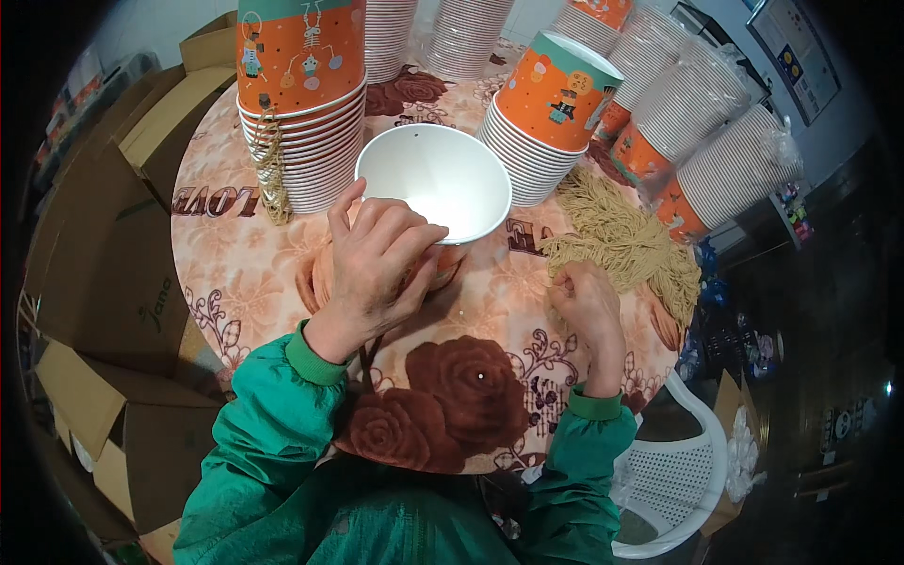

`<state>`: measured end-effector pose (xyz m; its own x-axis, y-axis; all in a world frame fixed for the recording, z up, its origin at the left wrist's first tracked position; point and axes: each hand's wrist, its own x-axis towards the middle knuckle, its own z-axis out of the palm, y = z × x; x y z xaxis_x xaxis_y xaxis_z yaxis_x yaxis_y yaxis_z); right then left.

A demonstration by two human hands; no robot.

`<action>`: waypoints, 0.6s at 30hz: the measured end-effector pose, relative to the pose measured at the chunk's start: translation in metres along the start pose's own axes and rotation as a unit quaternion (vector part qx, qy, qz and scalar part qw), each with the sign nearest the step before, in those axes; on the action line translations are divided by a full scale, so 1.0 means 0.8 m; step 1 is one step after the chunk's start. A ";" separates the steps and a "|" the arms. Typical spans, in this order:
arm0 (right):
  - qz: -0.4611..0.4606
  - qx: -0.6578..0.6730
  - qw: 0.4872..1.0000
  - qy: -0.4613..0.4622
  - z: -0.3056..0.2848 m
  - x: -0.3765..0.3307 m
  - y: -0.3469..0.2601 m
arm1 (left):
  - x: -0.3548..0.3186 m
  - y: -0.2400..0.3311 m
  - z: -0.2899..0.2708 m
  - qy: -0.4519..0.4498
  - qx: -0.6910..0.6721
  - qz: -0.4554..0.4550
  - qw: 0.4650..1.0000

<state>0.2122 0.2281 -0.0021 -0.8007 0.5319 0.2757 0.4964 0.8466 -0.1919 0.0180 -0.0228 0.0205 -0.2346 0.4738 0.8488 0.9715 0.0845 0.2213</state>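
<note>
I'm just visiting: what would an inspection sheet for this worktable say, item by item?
Surface: round table under a floral pink-and-brown cloth.
Job's things: white-lined orange paper cup, tilted on its side, mouth facing up towards the camera; heap of tan string.
Clutter: stacks of orange printed paper cups, one leaning; bagged cup stacks.
Hands: left hand grips the cup from outside; right hand rests at the string heap's edge, fingers curled.
Cables: nothing seen.
Surroundings: brown cardboard boxes on the left, white plastic chair at the lower right.
</note>
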 end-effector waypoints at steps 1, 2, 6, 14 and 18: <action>-0.012 -0.005 1.000 0.017 0.000 -0.002 -0.003 | 0.000 0.000 0.000 -0.001 0.000 0.000 1.000; -0.012 -0.005 1.000 0.018 0.002 -0.002 -0.004 | 0.000 0.000 -0.001 -0.002 0.000 0.000 1.000; -0.010 -0.016 1.000 -0.013 0.008 0.002 -0.001 | 0.000 0.002 -0.001 0.002 -0.002 0.002 1.000; -0.048 -0.020 0.998 0.025 0.014 0.001 -0.012 | 0.000 -0.006 0.003 0.014 -0.012 -0.002 1.000; -0.047 -0.013 0.998 0.046 0.021 0.001 -0.011 | 0.004 -0.011 -0.001 0.009 -0.048 0.016 0.999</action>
<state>0.2015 0.2211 -0.0164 -0.8104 0.4483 0.3773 0.4296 0.8925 -0.1377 0.0090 -0.0228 0.0215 -0.2041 0.4586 0.8649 0.9713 -0.0153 0.2373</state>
